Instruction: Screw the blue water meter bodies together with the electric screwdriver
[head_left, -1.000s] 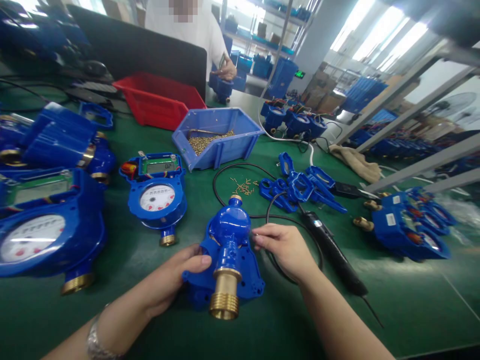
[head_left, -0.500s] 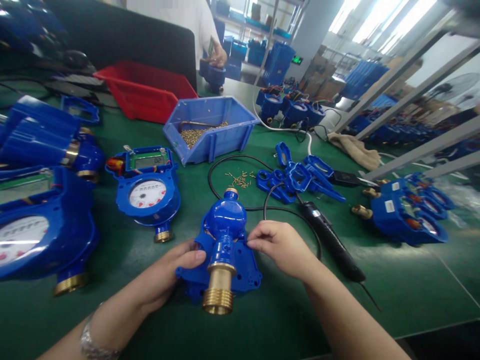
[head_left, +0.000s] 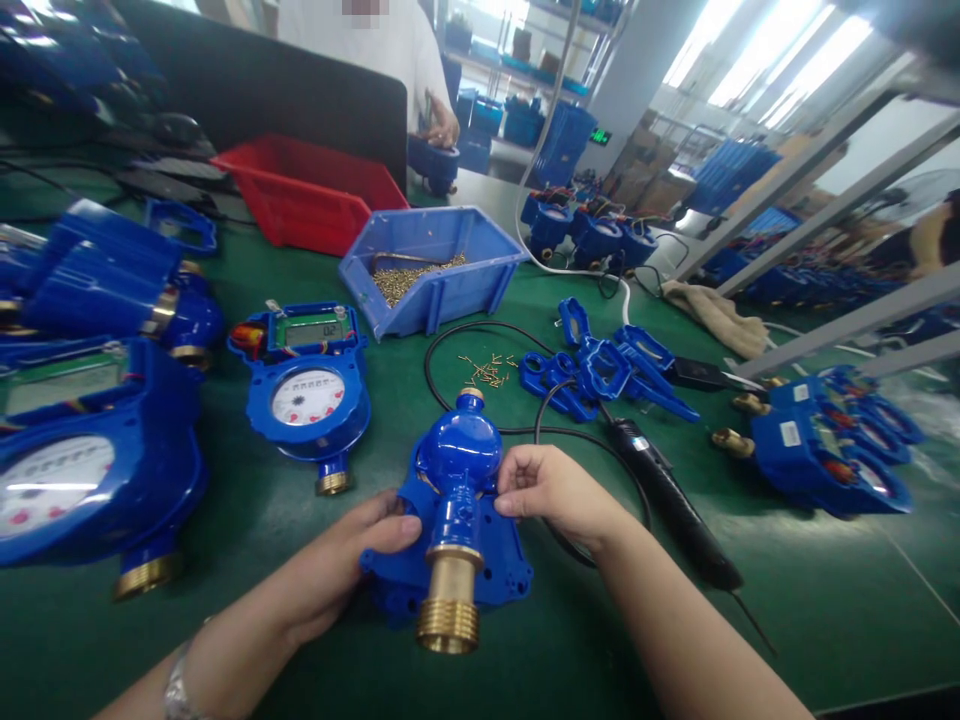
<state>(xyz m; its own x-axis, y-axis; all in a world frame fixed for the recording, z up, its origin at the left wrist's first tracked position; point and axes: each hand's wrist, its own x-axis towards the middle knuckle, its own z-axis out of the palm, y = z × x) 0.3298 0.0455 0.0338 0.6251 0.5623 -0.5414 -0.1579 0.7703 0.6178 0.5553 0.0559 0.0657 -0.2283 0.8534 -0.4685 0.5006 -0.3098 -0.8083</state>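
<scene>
A blue water meter (head_left: 459,520) lies face down in front of me, its threaded brass pipe end (head_left: 448,610) pointing toward me. My left hand (head_left: 375,545) grips its left side, thumb on top and the other fingers mostly hidden under the housing. On the other side, my right hand (head_left: 544,490) is closed, with thumb and fingertips pinched against the meter's right side beside the round body. Whatever is between those fingertips is hidden. Just beyond the meter lie loose brass-coloured screws (head_left: 489,372). To the right rests a black electric screwdriver (head_left: 671,500) with its cable looped behind my right hand.
Face-up meters (head_left: 307,395) stand to the left. Behind are a blue bin (head_left: 450,290) of screws and a red bin (head_left: 300,200). Blue plastic covers (head_left: 600,365) lie right of centre, more meters (head_left: 825,450) at far right. Across the table, a co-worker's hand (head_left: 442,125) touches a meter.
The whole view has shifted, so things appear slightly lower and further right. Both hands stay at the meter, and my right fingertips sit a little closer against its body.
</scene>
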